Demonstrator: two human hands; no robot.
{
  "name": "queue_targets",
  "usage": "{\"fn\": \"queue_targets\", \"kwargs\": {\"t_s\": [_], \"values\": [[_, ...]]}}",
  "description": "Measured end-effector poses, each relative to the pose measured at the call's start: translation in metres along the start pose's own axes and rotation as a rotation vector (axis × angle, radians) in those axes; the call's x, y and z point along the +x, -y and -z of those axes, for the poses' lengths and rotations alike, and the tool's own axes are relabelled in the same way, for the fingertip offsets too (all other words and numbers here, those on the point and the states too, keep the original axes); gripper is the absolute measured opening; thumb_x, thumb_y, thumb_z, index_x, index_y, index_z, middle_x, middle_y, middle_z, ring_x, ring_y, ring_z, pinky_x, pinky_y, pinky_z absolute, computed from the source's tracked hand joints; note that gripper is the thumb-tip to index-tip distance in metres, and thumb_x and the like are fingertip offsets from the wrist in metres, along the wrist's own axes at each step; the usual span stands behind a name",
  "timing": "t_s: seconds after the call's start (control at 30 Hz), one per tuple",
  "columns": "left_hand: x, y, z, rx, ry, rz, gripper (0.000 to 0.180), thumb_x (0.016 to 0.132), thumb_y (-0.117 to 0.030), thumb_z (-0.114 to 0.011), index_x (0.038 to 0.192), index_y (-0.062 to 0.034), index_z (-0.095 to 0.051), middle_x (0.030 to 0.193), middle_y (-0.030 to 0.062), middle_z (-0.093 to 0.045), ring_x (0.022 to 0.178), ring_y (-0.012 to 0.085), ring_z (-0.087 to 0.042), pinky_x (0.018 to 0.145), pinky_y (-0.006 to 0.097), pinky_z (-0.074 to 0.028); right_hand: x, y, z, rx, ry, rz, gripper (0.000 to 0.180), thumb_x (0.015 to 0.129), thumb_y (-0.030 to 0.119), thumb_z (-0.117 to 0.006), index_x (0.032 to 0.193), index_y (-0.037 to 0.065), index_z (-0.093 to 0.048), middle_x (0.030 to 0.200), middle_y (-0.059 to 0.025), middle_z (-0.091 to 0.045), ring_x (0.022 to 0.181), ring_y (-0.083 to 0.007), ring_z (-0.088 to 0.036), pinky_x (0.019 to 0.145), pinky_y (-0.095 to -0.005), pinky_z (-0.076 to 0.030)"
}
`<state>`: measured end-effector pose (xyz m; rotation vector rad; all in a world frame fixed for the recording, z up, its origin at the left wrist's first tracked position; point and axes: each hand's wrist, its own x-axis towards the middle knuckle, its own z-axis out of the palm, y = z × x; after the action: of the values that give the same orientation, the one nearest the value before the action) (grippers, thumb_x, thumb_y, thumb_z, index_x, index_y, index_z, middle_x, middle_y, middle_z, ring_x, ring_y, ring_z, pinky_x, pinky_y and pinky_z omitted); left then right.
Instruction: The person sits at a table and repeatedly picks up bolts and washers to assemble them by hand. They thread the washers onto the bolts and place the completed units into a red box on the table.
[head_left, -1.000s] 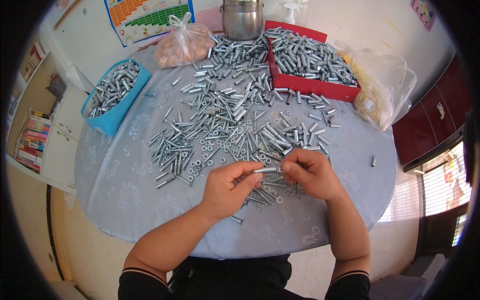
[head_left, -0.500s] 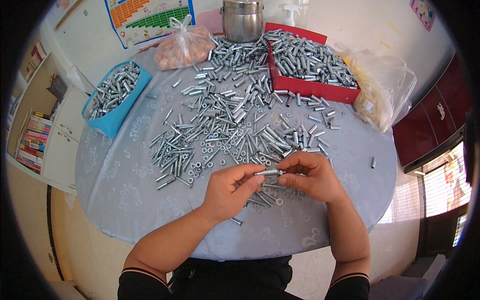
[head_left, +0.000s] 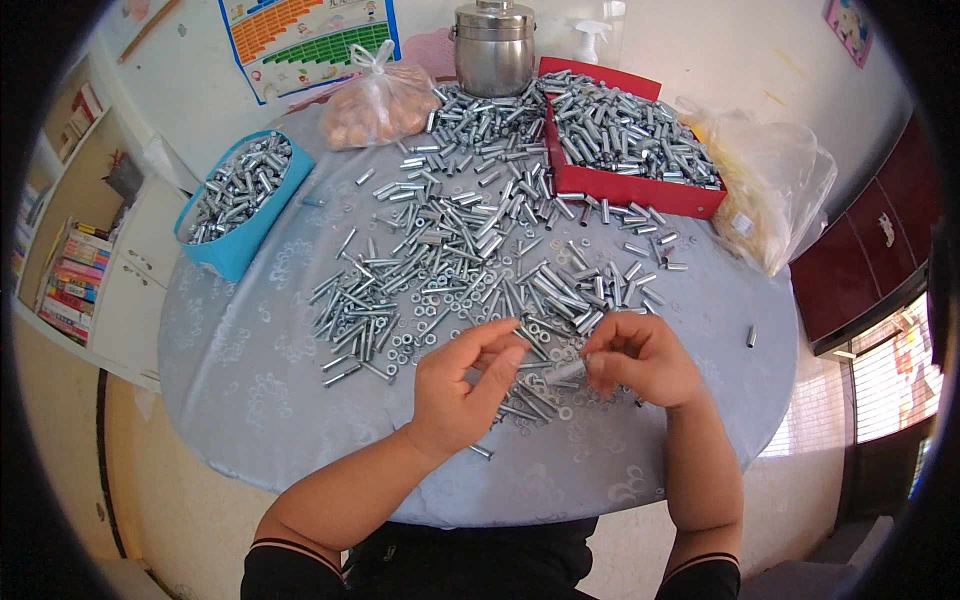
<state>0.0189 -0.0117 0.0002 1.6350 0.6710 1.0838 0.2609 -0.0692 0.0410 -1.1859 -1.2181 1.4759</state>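
My right hand (head_left: 645, 362) pinches a silver metal expansion bolt (head_left: 566, 373), smeared by motion, which points left from the fingertips. My left hand (head_left: 465, 385) is to its left, thumb and forefinger a little apart with nothing plainly between them. Just past its fingertips lies a bolt (head_left: 534, 343), apparently on the table. Beyond both hands spreads a pile of loose bolts (head_left: 425, 252), with nuts (head_left: 430, 300) and washers mixed in. Metal sleeves (head_left: 560, 300) lie on the pile's right side. More bolts and washers (head_left: 565, 413) lie under and between my hands.
A blue box (head_left: 238, 262) of metal fasteners stands at the left, a red box (head_left: 640, 195) of them at the back right. Behind are a tied bag (head_left: 375, 108), a steel pot (head_left: 494, 55) and a clear plastic bag (head_left: 775, 200). A lone sleeve (head_left: 751, 336) lies near the tablecloth's right edge.
Both hands held the expansion bolt between them; my left hand has let go. My right hand has moved slightly right and down with it. The whole view has shifted a little.
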Motion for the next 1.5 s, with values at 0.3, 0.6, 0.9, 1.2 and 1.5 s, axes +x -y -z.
{"fn": "queue_targets", "kwargs": {"t_s": [0.3, 0.6, 0.9, 1.2, 1.5], "values": [[0.007, 0.005, 0.001, -0.109, -0.19, -0.078, 0.032, 0.097, -0.007, -0.06, 0.128, 0.0014, -0.056, 0.108, 0.012, -0.069, 0.086, 0.0111, -0.062, 0.079, 0.026, -0.052, 0.022, 0.008, -0.02, 0.522, -0.295, 0.458, 0.038, 0.1, 0.017, -0.056, 0.133, -0.002, -0.053, 0.126, -0.0176, -0.063, 0.118, -0.0297, -0.061, 0.1, -0.0386, -0.049], [0.009, 0.011, 0.006, 0.044, -0.201, -0.118, 0.028, 0.096, -0.005, -0.061, 0.124, 0.0027, -0.06, 0.108, 0.0117, -0.069, 0.097, 0.0137, -0.064, 0.087, 0.027, -0.051, 0.016, -0.013, 0.01, 0.342, -0.342, 0.44, 0.03, 0.102, 0.017, -0.051, 0.122, -0.003, -0.058, 0.115, -0.0199, -0.068, 0.109, -0.0291, -0.067, 0.094, -0.0391, -0.055], [0.019, -0.002, 0.012, 0.715, 0.108, -0.295, 0.016, 0.074, -0.007, -0.072, 0.09, -0.0078, -0.074, 0.1, 0.0053, -0.068, 0.105, 0.029, -0.054, 0.094, 0.04, -0.043, 0.013, -0.015, 0.012, 0.224, -0.492, 0.376, 0.019, 0.099, 0.015, -0.057, 0.103, -0.001, -0.066, 0.089, -0.0104, -0.071, 0.079, -0.0178, -0.069, 0.073, -0.0311, -0.057], [0.013, -0.003, 0.009, 0.839, 0.195, -0.293, 0.014, 0.072, -0.012, -0.073, 0.085, -0.0071, -0.073, 0.103, 0.0072, -0.064, 0.108, 0.0311, -0.052, 0.094, 0.041, -0.043, 0.009, -0.01, 0.022, -0.106, -0.769, 0.299, 0.014, 0.093, 0.01, -0.065, 0.1, 0.0, -0.068, 0.086, -0.0064, -0.069, 0.068, -0.0115, -0.061, 0.065, -0.0257, -0.051], [0.016, -0.001, 0.009, 0.76, 0.107, -0.303, 0.011, 0.075, -0.008, -0.072, 0.084, -0.0066, -0.066, 0.095, 0.0065, -0.065, 0.103, 0.0314, -0.053, 0.09, 0.042, -0.043, 0.007, -0.014, 0.017, -0.822, -0.688, 0.185, 0.024, 0.08, 0.012, -0.075, 0.101, 0.001, -0.07, 0.095, -0.0141, -0.065, 0.076, -0.0233, -0.064, 0.07, -0.0333, -0.052]]}}
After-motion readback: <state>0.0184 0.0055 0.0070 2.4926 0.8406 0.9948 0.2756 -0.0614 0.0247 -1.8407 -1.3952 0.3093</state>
